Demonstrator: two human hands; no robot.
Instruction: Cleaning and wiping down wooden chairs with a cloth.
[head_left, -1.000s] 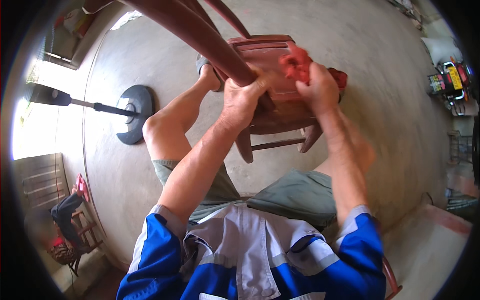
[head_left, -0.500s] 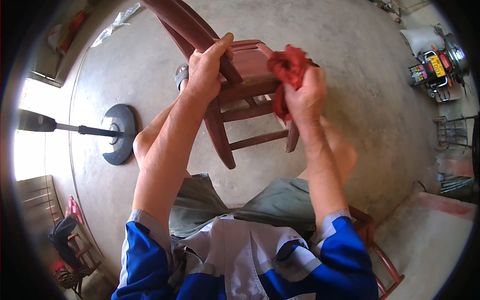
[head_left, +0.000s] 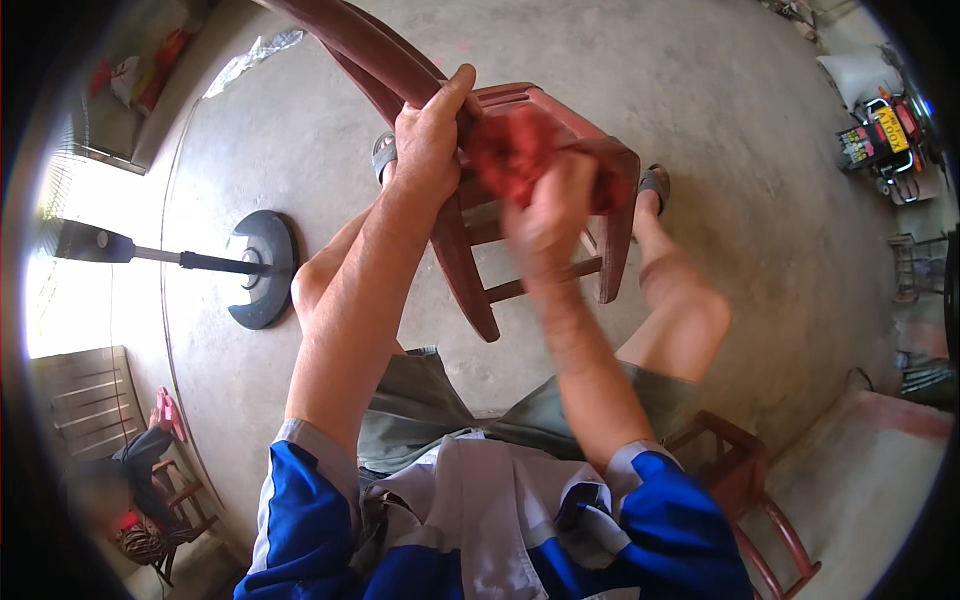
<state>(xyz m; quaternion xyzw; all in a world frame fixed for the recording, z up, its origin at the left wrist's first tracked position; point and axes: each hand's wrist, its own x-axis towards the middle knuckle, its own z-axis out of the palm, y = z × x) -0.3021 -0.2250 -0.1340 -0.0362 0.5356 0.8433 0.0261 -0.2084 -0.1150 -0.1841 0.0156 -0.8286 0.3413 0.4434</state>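
Note:
A reddish-brown wooden chair (head_left: 466,262) stands tilted between my knees, its back reaching up to the left. My left hand (head_left: 432,140) is closed around the chair's back post, thumb pointing up. In my right hand (head_left: 552,205), blurred by motion, is a bunched red cloth (head_left: 515,150). The cloth lies over the rear edge of the seat, close to my left hand, and hides part of the seat.
To the left stands a pedestal fan with a dark round base (head_left: 265,270). A second reddish-brown chair (head_left: 735,460) is at my lower right. A motorcycle (head_left: 885,140) is at the far right. Another person (head_left: 145,470) sits at the lower left.
My right hand has swept the red cloth leftward along the chair, from its right corner toward my left hand. The left hand keeps its grip on the post. The whole view has shifted slightly.

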